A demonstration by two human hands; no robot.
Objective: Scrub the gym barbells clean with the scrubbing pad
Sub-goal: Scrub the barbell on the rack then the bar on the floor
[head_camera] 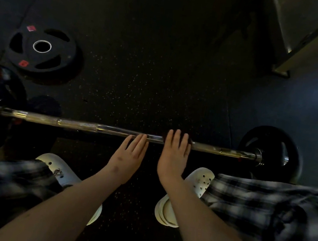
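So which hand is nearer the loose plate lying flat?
Left. The left hand touches the bar, down-right of the plate; the right hand lies across the bar farther right.

chrome barbell (113, 129) flat on floor, dark pad (181, 138) atop

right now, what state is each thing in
barbell, lying on the floor, loaded at both ends
scrubbing pad, on the bar under straight fingers
left hand, flat, fingers touching the bar
right hand, flat, pressing the pad
loose plate, flat on the floor
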